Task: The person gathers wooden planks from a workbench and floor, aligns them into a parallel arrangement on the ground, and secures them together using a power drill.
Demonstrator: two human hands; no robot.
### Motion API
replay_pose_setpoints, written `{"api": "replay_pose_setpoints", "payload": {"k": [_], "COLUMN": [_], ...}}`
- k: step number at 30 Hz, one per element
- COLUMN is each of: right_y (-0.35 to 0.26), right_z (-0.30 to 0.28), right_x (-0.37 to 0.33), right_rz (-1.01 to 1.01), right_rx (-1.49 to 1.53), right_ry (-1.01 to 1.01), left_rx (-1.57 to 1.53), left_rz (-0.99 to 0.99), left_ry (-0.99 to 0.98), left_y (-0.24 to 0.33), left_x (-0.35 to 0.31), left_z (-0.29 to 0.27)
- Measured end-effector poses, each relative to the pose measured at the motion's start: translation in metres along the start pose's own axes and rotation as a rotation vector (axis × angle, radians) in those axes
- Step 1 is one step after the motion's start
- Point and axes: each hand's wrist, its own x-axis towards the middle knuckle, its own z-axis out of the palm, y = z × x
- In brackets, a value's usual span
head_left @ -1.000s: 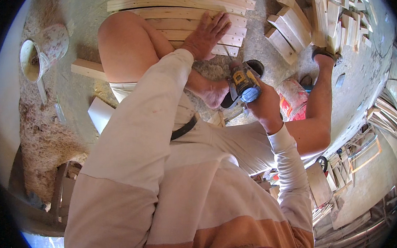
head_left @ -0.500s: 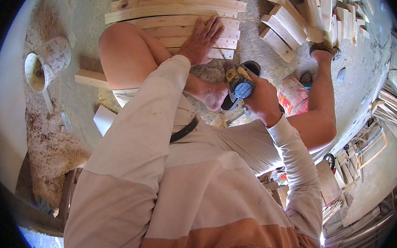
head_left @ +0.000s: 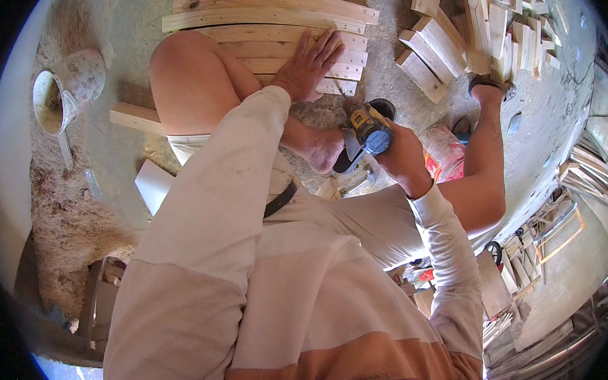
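Several pale wooden slats (head_left: 265, 15) lie side by side on the floor ahead of me, with small dark fastener marks near their right ends. My left hand (head_left: 307, 68) rests flat on them, fingers spread toward the right ends, holding nothing. A yellow and black cordless drill (head_left: 368, 123) is gripped in my right hand (head_left: 403, 157), just nearer to me than the slats. Its front end points toward the slat ends; whether a bit touches wood cannot be made out. Below the drill is my foot in a dark sandal (head_left: 347, 156).
A dirty white bucket (head_left: 81, 77) lies tipped at the left, near sawdust (head_left: 68, 204). Cut wood blocks (head_left: 438, 49) are piled at the far right. A red and white sack or container (head_left: 444, 153) stands between my legs. One more wooden board (head_left: 136, 118) juts out beside my left knee.
The whole view has shifted slightly. My right hand and the drill have tilted a little, while my left hand stays on the same slats.
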Motion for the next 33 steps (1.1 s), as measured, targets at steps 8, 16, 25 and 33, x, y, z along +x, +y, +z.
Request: {"api": "replay_pose_setpoints", "payload": {"k": [8, 16, 25, 33], "right_y": [0.022, 0.044, 0.04, 0.016], "right_z": [-0.017, -0.01, -0.012, -0.043], "right_x": [-0.013, 0.004, 0.013, 0.028], "right_rz": [0.012, 0.039, 0.029, 0.099], "right_rx": [0.141, 0.179, 0.198, 0.067], "right_ry": [0.077, 0.123, 0.155, 0.075], "left_rx": [0.001, 0.001, -0.04, -0.01], "left_rz": [-0.009, -0.005, -0.013, -0.001], "left_ry": [-0.018, -0.024, -0.034, -0.056], "left_y": [0.0, 0.0, 0.0, 0.001], "left_x": [0.0, 0.0, 0.002, 0.003], "left_z": [-0.003, -0.003, 0.0, -0.003]}}
